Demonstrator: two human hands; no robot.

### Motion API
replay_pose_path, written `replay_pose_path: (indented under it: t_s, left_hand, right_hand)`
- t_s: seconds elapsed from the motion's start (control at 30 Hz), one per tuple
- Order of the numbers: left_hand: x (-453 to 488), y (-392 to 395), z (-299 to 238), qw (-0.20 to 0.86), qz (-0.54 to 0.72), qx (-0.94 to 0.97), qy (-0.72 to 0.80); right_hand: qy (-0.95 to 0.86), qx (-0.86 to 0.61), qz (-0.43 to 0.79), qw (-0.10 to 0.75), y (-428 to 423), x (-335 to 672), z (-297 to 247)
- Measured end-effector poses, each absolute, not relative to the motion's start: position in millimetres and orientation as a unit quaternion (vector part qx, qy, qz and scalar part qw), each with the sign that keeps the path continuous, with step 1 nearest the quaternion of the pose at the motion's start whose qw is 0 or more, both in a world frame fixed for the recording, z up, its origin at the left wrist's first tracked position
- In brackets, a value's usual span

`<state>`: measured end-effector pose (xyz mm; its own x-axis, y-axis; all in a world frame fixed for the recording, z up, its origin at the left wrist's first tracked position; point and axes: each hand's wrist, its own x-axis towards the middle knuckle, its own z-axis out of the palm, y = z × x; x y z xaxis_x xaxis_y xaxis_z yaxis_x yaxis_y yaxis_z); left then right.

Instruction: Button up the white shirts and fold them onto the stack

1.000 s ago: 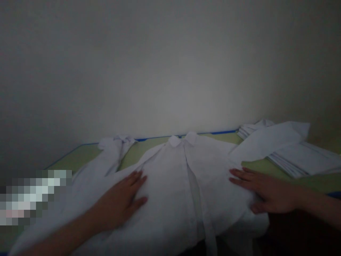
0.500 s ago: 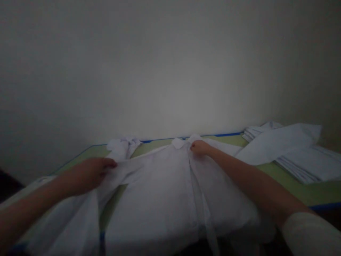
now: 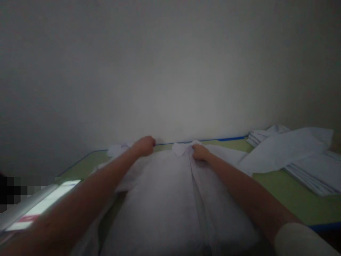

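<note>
A white shirt [image 3: 162, 192] lies spread across the green table, its collar [image 3: 181, 147] toward the wall and its front edges running down toward me. My right hand [image 3: 201, 153] is closed on the shirt just beside the collar. Over the far shoulder edge, left of the collar, is my left hand [image 3: 146, 145] with its fingers curled in. Whatever those fingers hold, if anything, is hidden. The left sleeve is partly covered by my left forearm, and the right sleeve [image 3: 282, 149] stretches out over a stack of cloth.
Folded white cloths [image 3: 317, 174] are stacked on the right of the green table [image 3: 287, 206], which has a blue edge. More white cloth [image 3: 114, 150] lies at the far left. A bright strip [image 3: 45, 204] shows at the left edge. A plain wall [image 3: 170, 71] rises behind.
My left hand has left the left sleeve and moved right and away from me, to the shirt's far edge. My right hand stays beside the collar. The bright strip has come into view.
</note>
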<state>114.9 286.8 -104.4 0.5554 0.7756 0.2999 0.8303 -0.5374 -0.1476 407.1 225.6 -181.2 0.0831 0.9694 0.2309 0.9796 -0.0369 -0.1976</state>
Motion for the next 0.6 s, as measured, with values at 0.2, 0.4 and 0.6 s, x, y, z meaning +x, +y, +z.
replay_pose_path:
  t_s: [0.2,0.4,0.6]
  left_hand:
    - [251,268,-156,0.076,-0.157,-0.901,-0.396]
    - [261,285,-180,0.033,-0.161,-0.885,-0.436]
    - [256,307,-175,0.001,-0.203,-0.867,-0.456]
  right_hand:
    - [-0.661,-0.722,-0.019,0.201,228,404,-181]
    - [-0.629,-0.74,-0.026,0.236,233,398,-181]
    - [-0.604,-0.76,-0.021,0.238,241,385,-180]
